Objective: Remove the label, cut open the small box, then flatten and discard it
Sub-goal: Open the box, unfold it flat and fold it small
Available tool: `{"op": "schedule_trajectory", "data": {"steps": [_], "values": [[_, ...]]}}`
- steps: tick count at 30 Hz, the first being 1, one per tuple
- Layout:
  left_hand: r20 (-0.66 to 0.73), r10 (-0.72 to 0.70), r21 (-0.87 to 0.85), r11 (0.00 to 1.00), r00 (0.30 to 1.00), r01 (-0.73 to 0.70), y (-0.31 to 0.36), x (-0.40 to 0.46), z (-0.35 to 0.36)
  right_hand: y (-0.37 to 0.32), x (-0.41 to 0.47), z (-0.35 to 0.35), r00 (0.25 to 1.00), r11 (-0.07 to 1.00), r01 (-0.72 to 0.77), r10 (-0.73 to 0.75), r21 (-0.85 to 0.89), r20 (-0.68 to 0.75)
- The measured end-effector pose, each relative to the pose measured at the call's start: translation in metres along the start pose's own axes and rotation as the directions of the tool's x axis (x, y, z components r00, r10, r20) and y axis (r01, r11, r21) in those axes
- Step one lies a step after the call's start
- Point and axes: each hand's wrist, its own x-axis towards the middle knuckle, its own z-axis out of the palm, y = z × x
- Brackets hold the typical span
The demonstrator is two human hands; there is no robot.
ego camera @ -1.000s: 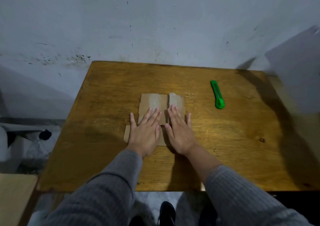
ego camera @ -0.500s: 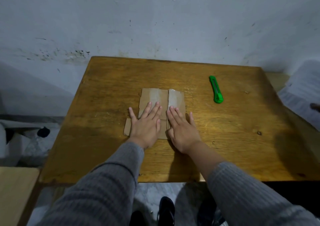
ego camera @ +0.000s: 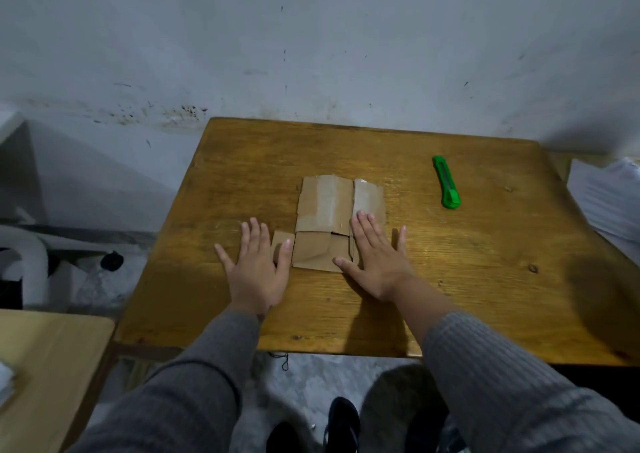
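One flattened cardboard box [ego camera: 327,224] lies on one wooden table [ego camera: 450,279], roughly at the table's middle, its panels spread flat with strips of shiny tape across the far panels and a small flap sticking out at its near left corner. One green box cutter [ego camera: 447,183] lies on the table to the far right of the box, well apart from it, its length running near to far. My two hands are both in view, one on each side of the box. My left hand [ego camera: 256,267] lies palm down, fingers straight and spread, thumb out to the left; most of it rests on the bare wood just left of the box, while its rightmost finger lies on the small flap. My right hand [ego camera: 377,253] lies palm down as well, fingers straight and pointing far, its two leftmost fingertips on the right taped panel, its thumb stretched left over the near right corner of the cardboard, its little finger splayed right onto the wood. Neither hand grasps anything; both are flat and released, touching the cardboard only at its edges. Both forearms come in from the near edge in two grey ribbed sleeves [ego camera: 502,383], the right one pushed back to bare the wrist. At the far right edge sits one stack of white paper [ego camera: 609,203]; at the near left stands a second, lighter wooden surface [ego camera: 45,366]. A stained pale wall [ego camera: 311,54] rises behind the table.
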Motion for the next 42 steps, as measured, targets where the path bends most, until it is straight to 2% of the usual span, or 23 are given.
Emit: {"op": "schedule_trajectory", "data": {"steps": [2,4,8,11,15,20,23,25,29,32,35,37,39,42], "values": [[-0.041,0.113,-0.055,0.992,0.993,-0.115,0.002,-0.004,0.0,0.0,0.001,0.001,1.0,1.0,-0.004,0.004,0.002,-0.011],[-0.02,0.218,-0.109,0.97,0.976,-0.219,0.008,-0.005,0.0,-0.001,0.001,0.002,1.0,1.0,-0.006,0.006,0.003,-0.012],[0.121,0.262,-0.086,0.964,0.957,-0.253,0.019,0.001,-0.004,-0.001,0.001,0.003,1.0,1.0,-0.014,0.014,-0.003,-0.007],[0.181,0.339,0.02,0.937,0.923,-0.348,0.017,0.007,-0.008,-0.001,0.0,0.002,1.0,1.0,0.0,0.0,0.003,-0.013],[0.29,0.476,0.234,0.806,0.83,-0.544,0.007,0.023,-0.016,0.001,-0.001,0.002,0.999,1.0,0.027,-0.027,0.005,-0.025],[0.386,0.529,0.324,0.69,0.756,-0.647,0.004,0.033,-0.02,0.004,0.0,0.004,0.997,0.998,0.056,-0.057,-0.022,-0.044],[0.397,0.504,0.35,0.689,0.767,-0.634,0.007,0.036,-0.019,0.003,0.003,0.005,0.998,0.998,0.054,-0.055,-0.028,-0.044],[0.373,0.481,0.33,0.731,0.793,-0.598,0.011,0.032,-0.016,0.001,0.003,0.004,0.999,0.999,0.046,-0.046,-0.004,-0.029],[0.199,0.461,0.078,0.872,0.865,-0.483,0.013,0.026,-0.013,0.008,0.0,-0.002,0.996,0.994,0.06,-0.053,0.092,-0.073],[0.067,0.444,-0.046,0.896,0.894,-0.441,0.014,0.034,-0.012,0.016,0.005,-0.013,0.995,0.988,0.07,-0.058,0.14,-0.084],[0.016,0.411,-0.089,0.909,0.912,-0.408,0.017,0.042,-0.013,0.019,0.01,-0.017,0.995,0.976,0.039,-0.019,0.212,-0.093],[0.079,0.381,-0.062,0.924,0.921,-0.377,0.017,0.048,-0.015,0.021,0.009,-0.016,0.993,0.958,-0.039,0.068,0.283,-0.096],[0.225,0.326,0.004,0.942,0.918,-0.336,0.017,0.053,-0.018,0.023,0.007,-0.017,0.986,0.937,-0.13,0.157,0.323,-0.062],[0.379,0.265,0.039,0.953,0.887,-0.302,0.021,0.056,-0.017,0.022,0.005,-0.02,0.98,0.927,-0.189,0.199,0.325,0.001]]}}
